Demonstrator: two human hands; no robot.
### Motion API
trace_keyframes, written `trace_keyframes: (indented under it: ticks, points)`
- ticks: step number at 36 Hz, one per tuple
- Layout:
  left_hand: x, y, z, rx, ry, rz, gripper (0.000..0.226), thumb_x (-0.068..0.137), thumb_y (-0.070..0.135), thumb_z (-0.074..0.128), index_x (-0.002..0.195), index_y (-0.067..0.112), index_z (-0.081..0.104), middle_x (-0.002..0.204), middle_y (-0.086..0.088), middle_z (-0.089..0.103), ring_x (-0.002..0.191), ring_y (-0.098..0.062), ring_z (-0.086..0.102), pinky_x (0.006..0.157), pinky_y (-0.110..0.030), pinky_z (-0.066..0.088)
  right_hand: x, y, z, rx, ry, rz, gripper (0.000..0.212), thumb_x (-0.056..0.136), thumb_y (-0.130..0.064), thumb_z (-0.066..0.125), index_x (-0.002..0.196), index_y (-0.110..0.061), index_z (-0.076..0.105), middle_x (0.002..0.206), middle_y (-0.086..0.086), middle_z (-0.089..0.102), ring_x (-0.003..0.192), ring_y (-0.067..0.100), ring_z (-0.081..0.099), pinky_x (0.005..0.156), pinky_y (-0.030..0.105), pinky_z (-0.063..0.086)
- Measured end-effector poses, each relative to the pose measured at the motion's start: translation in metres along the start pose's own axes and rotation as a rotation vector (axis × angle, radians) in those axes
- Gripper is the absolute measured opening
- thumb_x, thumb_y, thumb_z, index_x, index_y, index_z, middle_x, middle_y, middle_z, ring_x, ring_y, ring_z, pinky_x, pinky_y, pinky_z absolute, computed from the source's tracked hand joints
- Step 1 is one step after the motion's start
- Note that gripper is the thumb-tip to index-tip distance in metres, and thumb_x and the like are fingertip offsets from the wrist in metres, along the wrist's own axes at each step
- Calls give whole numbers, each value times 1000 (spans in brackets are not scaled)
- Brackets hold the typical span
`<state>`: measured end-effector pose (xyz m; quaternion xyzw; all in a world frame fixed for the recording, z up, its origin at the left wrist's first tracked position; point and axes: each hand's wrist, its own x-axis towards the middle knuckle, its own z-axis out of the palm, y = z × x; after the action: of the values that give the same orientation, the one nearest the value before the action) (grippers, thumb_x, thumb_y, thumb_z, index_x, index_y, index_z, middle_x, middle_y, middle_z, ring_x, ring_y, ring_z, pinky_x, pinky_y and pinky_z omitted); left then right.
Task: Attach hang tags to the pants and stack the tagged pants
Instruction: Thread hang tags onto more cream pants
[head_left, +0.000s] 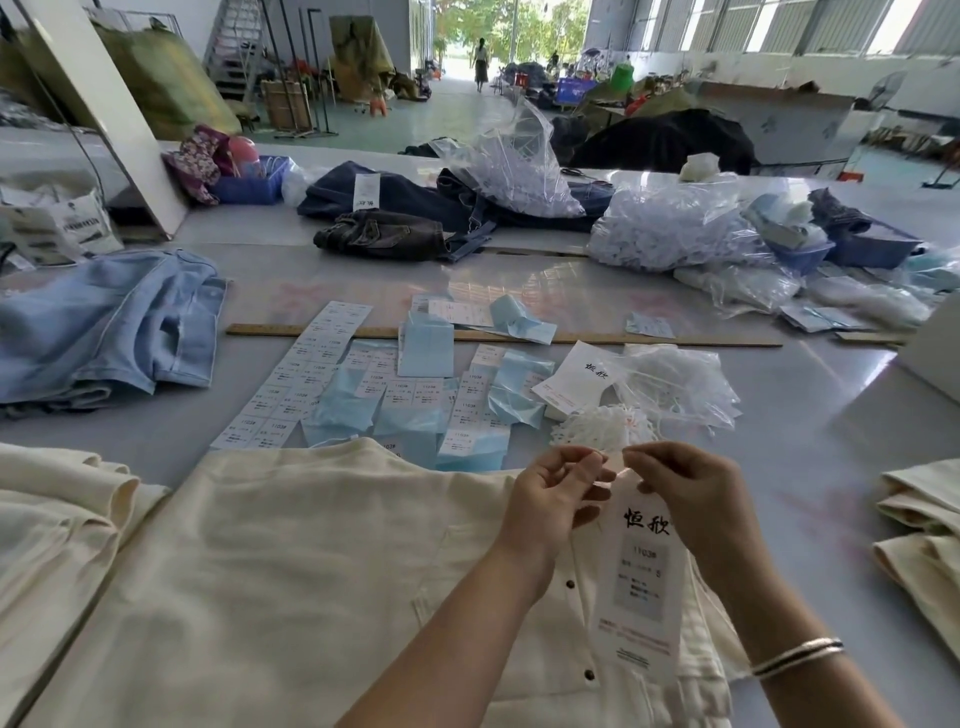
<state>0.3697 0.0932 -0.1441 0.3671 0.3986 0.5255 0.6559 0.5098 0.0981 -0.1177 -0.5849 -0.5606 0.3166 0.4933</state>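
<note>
Cream pants (291, 561) lie flat before me on the grey table, dark buttons showing near the fly. Above their right side I hold up a long white hang tag (641, 582) with black characters and a grey sticker. My left hand (550, 499) and my right hand (691, 499) both pinch a thin white string at the tag's top edge, fingertips almost meeting. A loose pile of white strings (602, 423) lies just beyond my hands. Blank white tags (576, 376) sit next to a clear bag.
More cream pants lie folded at the left (52, 519) and right (919, 525) edges. Sticker sheets (306, 374) and blue backing papers (426, 353) cover the table's middle, along a wooden ruler (675, 340). Blue jeans (104, 322) lie far left; dark jeans (384, 234) and plastic bags (670, 228) at the back.
</note>
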Motion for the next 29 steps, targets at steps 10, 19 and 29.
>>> trace_keyframes:
  ticks: [10, 19, 29]
  points:
    - [2, 9, 3, -20, -95, 72, 14, 93, 4, 59, 101, 13, 66, 81, -1, 73, 79, -11, 70, 79, -22, 56, -1, -15, 3, 637, -137, 353, 13, 68, -17, 70, 76, -9, 75, 58, 3, 60, 48, 10, 46, 48, 21, 47]
    - [2, 10, -4, 18, -52, 175, 27, 86, 0, 66, 96, 11, 43, 81, -7, 73, 77, -19, 72, 74, -26, 58, 0, -13, 5, 617, -183, 306, 10, 67, -15, 70, 74, -12, 77, 61, 3, 65, 48, 5, 51, 55, 17, 51]
    - [0, 10, -6, 55, -43, 193, 28, 87, -2, 65, 92, 12, 41, 79, -7, 72, 72, -15, 72, 68, -22, 57, -5, -18, 8, 426, -169, 229, 14, 62, -24, 74, 72, -14, 76, 65, 9, 68, 53, 13, 58, 53, 23, 51]
